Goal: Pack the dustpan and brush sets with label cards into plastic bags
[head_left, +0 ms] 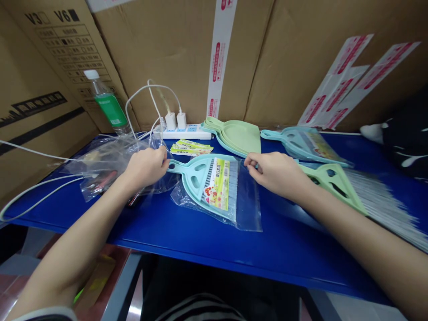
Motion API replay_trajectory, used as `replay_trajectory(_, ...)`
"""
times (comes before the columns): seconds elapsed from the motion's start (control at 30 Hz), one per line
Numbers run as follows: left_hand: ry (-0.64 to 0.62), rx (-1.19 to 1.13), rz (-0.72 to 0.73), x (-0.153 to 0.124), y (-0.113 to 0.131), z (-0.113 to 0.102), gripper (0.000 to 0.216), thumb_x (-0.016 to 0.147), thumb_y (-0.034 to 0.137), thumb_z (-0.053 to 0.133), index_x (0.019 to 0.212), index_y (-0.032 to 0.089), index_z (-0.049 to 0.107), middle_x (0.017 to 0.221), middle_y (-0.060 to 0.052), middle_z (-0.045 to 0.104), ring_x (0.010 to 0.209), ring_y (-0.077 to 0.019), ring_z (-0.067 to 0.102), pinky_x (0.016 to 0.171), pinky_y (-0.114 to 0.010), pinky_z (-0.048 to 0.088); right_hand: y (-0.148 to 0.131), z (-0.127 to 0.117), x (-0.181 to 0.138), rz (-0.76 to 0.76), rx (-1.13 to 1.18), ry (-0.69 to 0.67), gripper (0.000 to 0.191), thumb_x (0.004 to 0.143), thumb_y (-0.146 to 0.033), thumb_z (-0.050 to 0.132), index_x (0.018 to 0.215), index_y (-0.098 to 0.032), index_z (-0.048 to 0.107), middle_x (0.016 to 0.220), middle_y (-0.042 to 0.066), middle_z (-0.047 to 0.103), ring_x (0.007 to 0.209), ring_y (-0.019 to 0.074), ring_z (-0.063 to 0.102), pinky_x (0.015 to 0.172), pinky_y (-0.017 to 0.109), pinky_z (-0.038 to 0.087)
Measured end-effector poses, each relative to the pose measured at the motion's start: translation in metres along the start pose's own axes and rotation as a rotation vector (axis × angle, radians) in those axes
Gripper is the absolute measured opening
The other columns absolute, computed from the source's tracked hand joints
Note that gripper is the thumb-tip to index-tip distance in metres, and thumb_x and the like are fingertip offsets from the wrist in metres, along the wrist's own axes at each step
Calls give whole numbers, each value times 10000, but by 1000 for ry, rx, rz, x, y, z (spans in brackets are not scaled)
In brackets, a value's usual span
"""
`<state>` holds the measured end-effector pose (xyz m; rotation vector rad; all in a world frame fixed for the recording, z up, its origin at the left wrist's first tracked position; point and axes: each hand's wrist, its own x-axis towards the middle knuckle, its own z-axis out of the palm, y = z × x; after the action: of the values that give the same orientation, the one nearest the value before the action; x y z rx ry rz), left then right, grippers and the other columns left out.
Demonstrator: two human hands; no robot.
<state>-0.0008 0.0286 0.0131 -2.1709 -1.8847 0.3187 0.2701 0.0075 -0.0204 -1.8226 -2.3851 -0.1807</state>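
Blue dustpan set (199, 189) lies flat on the blue bench (207, 243), in front of the person, inside a clear bag (250, 200). Brush nested in pan, bright printed card (220, 183) over the bristles, handle pointing left. Left hand (147, 166) at the handle end, fingers curled in, thumb close to them; can't tell if that grip has the handle, the bag or nothing. Right hand (276, 174) just beyond the bag's far right corner, fingers loosely bent, grip nearly closed; can't tell if it pinches the bag edge. Behind the set: loose cards (191, 147), green dustpan (242, 133) on top of a stack, white power strip (192, 132). Right: second bagged blue set (297, 138); green brush (349, 187) partly behind the right forearm. Left: crumpled plastic bags (113, 156), green-labelled bottle (112, 109). Cardboard (174, 53) along the back.
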Motion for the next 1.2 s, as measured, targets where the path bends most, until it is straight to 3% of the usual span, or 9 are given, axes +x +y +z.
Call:
replay_trajectory(0.23, 0, -44, 29, -1, 2, 0, 308, 891, 243, 351, 1118, 163, 543, 847, -118, 724, 840, -290, 692, 689, -358, 500, -2, -11, -2, 60, 46, -57, 195, 757, -135, 481, 773, -224, 653, 671, 65, 708, 666, 264, 651, 540, 329, 341)
replay_trajectory(0.43, -9, -77, 46, -1, 3, 0, 288, 898, 248, 345, 1091, 167, 543, 820, -97, 725, 820, -284, 684, 677, -353, 479, 21, -16, -3, -172, 235, -177, 245, 624, -49, 475, 704, -253, 586, 710, -5, 731, 637, 208, 654, 563, 322, 404)
replay_trajectory(0.67, 22, -132, 155, -1, 2, 3, 246, 894, 271, 346, 927, 197, 578, 878, -72, 732, 773, -235, 668, 622, -309, 422, 31, -14, 0, -325, 307, -231, 54, 713, -201, 551, 694, -252, 548, 667, 9, 662, 625, 189, 608, 555, 320, 413)
replay_trajectory(0.87, 61, -181, 196, -1, 0, 4, 286, 874, 286, 348, 882, 197, 620, 859, -70, 740, 731, -220, 660, 636, -310, 443, 33, -18, 2, -414, 329, -164, 127, 767, -294, 543, 647, -253, 552, 778, 68, 636, 735, 222, 583, 641, 358, 437)
replay_trajectory(1.0, 64, -215, 239, 1, 0, 5, 330, 868, 277, 345, 866, 185, 663, 910, -84, 746, 800, -229, 673, 718, -329, 485, 33, -23, -1, -437, 348, -159, 140, 809, -319, 502, 697, -250, 549, 804, 61, 663, 788, 225, 592, 689, 361, 442)
replay_trajectory(1.2, 75, -299, 298, 2, 1, 8, 390, 882, 257, 346, 1053, 181, 688, 1136, -82, 716, 1031, -248, 655, 901, -380, 504, 28, -26, -3, -373, 336, -208, 143, 851, -294, 427, 731, -241, 484, 679, 30, 617, 611, 178, 536, 574, 312, 374)
